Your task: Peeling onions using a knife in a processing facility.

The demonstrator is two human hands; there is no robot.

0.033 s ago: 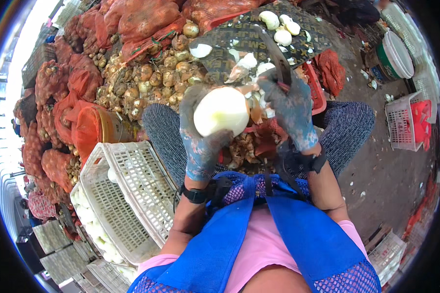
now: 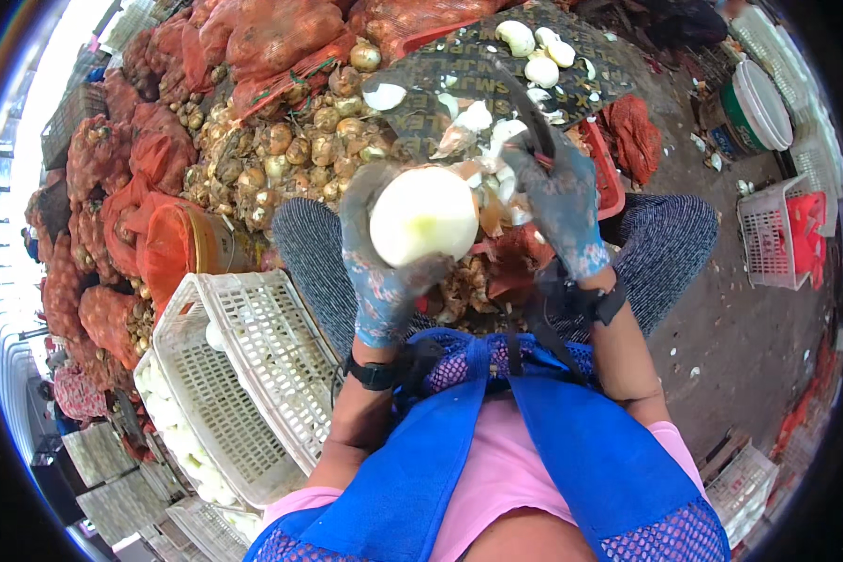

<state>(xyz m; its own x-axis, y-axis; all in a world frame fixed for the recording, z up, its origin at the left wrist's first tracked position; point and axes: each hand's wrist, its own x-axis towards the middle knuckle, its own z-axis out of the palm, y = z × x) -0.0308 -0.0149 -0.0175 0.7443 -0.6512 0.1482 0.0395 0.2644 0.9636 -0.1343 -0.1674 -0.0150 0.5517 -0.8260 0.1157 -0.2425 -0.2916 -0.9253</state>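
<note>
- White and glossy, the peeled onion (image 2: 424, 215) sits in the left hand (image 2: 373, 276), gloved fingers and thumb curved round it, barely moved since the earlier frame.
- The right hand (image 2: 567, 201), closed round a dark knife (image 2: 526, 98) (its handle mostly hidden), has drifted slightly right, widening the gap to the onion.
- Papery brown peel (image 2: 492, 211) shows in that gap; the onion is between the knees, well apart from the white lattice crate (image 2: 281, 351).
- Grey floor (image 2: 712, 347) stretches beyond the right knee (image 2: 679, 225).
- Round, brown-skinned onions (image 2: 276, 140) heap at upper left; smooth white onions (image 2: 541, 70) rest on the dark patterned mat (image 2: 431, 75).
</note>
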